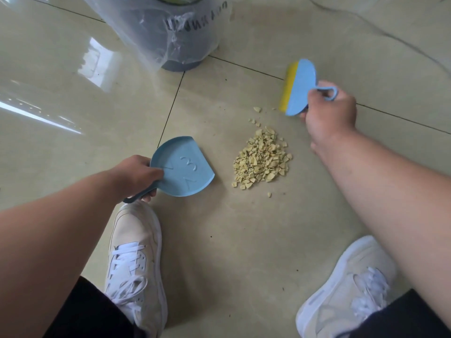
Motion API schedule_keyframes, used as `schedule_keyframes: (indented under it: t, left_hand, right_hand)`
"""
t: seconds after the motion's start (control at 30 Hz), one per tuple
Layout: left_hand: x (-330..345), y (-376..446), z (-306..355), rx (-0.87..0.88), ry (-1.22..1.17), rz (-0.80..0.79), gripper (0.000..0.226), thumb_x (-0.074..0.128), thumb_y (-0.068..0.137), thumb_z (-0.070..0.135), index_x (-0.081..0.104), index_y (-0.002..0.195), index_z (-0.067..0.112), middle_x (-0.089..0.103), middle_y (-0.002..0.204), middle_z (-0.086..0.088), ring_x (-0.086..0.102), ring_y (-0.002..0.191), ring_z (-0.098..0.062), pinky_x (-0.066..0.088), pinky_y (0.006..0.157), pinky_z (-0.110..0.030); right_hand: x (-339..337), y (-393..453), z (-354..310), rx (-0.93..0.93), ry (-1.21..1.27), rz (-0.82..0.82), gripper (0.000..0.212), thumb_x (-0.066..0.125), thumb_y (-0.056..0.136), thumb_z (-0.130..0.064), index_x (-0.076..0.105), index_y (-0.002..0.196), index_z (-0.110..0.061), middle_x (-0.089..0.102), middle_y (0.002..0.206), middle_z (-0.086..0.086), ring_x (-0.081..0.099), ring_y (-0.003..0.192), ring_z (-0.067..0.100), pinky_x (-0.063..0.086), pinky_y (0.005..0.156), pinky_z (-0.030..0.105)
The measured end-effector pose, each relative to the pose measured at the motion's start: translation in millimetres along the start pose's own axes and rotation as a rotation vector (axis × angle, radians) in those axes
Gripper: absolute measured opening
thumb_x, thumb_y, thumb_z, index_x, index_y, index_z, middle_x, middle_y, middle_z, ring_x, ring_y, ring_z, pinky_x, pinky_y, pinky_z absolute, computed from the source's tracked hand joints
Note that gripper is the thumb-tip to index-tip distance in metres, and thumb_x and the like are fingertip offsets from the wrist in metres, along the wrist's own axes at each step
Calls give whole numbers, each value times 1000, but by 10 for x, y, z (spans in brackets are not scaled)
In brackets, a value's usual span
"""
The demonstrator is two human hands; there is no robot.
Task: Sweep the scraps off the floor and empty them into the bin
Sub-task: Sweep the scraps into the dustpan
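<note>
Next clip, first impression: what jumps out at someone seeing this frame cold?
The pile of pale yellow scraps on the beige floor tiles at centre draws the eye first. Either side of it are two blue tools: the dustpan gripped by the left hand just left of the pile, and the yellow-bristled brush held by the right hand beyond it to the right. The plastic-lined grey bin stands at the top.

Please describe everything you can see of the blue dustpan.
The dustpan looks like light blue plastic, a flat rounded tray with a raised back rim, embossed marks inside and a darker looped handle. It is empty, mouth toward the scraps but apart from them. The left hand grips its handle end.
</note>
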State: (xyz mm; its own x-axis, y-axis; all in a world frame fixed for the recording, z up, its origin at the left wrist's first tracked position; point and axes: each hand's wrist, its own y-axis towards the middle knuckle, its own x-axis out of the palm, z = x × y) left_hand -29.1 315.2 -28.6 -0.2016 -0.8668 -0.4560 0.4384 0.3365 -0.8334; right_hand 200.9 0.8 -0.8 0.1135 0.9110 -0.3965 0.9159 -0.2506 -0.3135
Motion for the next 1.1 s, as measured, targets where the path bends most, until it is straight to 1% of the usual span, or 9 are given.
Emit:
schedule_keyframes:
  t: [0.17,0.33,0.43,0.53,0.6,0.73,0.87,0.93,1.1]
  left_hand:
    - [29,58,0,12,23,50,22,60,93,13,75,91,-3,77,73,-27,67,54,-30,58,64,-39]
    - [61,61,37,40,60,54,22,60,92,13,76,89,-3,78,71,-24,68,55,-29,57,65,-39]
    - [89,21,78,52,76,62,22,59,91,11,75,86,-3,78,70,-24,67,52,-28,55,62,-35]
    - [127,-34,91,56,91,65,21,60,91,11,74,85,-2,77,69,-22,66,50,-27,55,60,-34]
    - [147,-59,77,50,92,58,22,60,89,13,75,83,-1,77,68,-23,66,50,-28,53,57,-38]
    - [187,-84,130,52,72,50,23,60,88,16,74,82,-1,77,70,-25,62,50,-27,48,52,-33]
    - [240,-64,224,70,72,43,19,57,92,11,73,86,2,77,69,-21,63,48,-26,47,48,-27]
    - [254,-30,256,72,66,34,20,58,90,13,73,86,2,78,72,-23,65,52,-28,48,54,-35]
    - [309,3,334,101,96,9,17,58,89,12,72,84,3,77,69,-20,61,46,-25,45,52,-32]
  right_hand:
    - [-12,253,117,-468,-682,-255,34,56,96,-24,70,126,-17,74,114,6,66,103,23,48,90,26]
    - [-19,-179,433,-652,-894,-524,41,57,95,-14,63,135,-18,66,132,9,51,123,32,44,107,40]
    - [-120,-554,586,-707,-909,-595,45,59,91,-7,64,134,-17,66,133,6,51,122,31,45,107,45]
    - [-218,-753,759,-809,-862,-590,47,61,78,-1,70,123,-12,71,123,8,59,110,36,52,98,44]
    - [-283,-724,775,-816,-816,-547,50,62,80,0,68,128,-8,70,126,11,60,113,37,50,102,44]
    - [-516,-343,682,-768,-827,-339,48,62,86,1,63,134,-7,68,129,15,59,113,38,45,102,40]
    - [-848,218,759,-694,-950,-176,35,52,89,-8,65,122,-10,71,120,13,61,104,40,42,92,37]
    - [-997,384,814,-616,-987,-144,28,48,93,-14,64,115,-10,70,116,14,60,103,42,42,90,37]
    - [-941,292,875,-488,-991,-167,14,51,92,-19,62,98,-12,69,100,15,59,96,41,47,78,36]
